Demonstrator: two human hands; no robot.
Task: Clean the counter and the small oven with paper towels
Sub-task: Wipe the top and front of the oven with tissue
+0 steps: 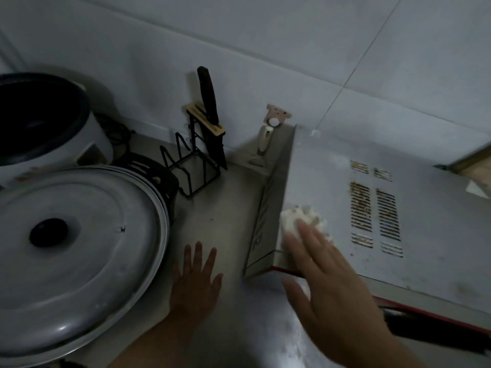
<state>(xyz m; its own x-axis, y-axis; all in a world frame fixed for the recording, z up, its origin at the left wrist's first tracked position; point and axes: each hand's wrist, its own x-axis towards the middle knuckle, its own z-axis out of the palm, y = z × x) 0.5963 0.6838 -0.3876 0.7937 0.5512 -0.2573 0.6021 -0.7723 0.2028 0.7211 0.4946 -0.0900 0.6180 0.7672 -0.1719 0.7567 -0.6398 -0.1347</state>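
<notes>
A small grey oven [430, 197] with dirty vent slots in its top stands on the right of the counter [225, 208]. My right hand [332, 288] lies flat on the oven's top near its front left corner and presses a crumpled white paper towel [297, 219] under the fingertips. My left hand [195, 280] rests flat on the counter, fingers spread, between the oven and a big pan lid, holding nothing.
A large metal lid with a black knob [77, 251] fills the left. Behind it sit a rice cooker [45, 123] and a black wire knife rack [199, 155] holding a dark-handled knife [210, 102]. A white-handled utensil [263, 147] leans against the tiled wall [265, 49].
</notes>
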